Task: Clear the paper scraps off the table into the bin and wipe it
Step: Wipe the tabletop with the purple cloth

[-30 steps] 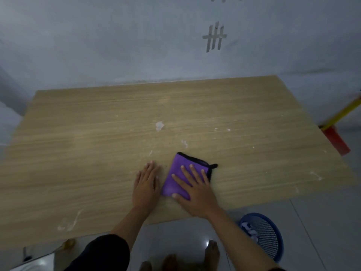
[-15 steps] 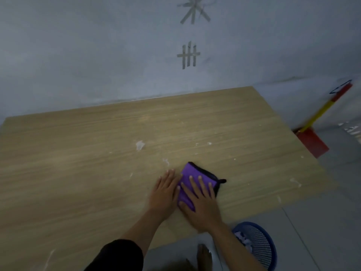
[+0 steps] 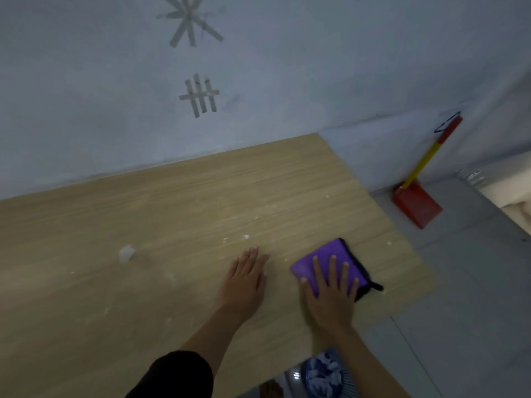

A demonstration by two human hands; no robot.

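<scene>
A folded purple cloth (image 3: 324, 255) with a black edge lies near the right end of the wooden table (image 3: 172, 214). My right hand (image 3: 330, 294) presses flat on the cloth, fingers spread. My left hand (image 3: 247, 278) rests flat on the bare wood a hand's width to the left of the cloth, holding nothing. A white paper scrap (image 3: 126, 253) lies further left on the table, and small white flecks (image 3: 244, 237) dot the wood beyond my hands. A blue mesh bin (image 3: 323, 376) with paper scraps in it stands on the floor under my right forearm.
The table's far edge meets a grey wall with tape marks (image 3: 199, 94). A red dustpan (image 3: 416, 203) with a yellow handle leans against the wall on the tiled floor right of the table. My bare foot (image 3: 271, 389) shows below the table's near edge.
My right hand has slid the cloth to the right, away from my left hand, toward the table's right end. The view has swung to the right as well.
</scene>
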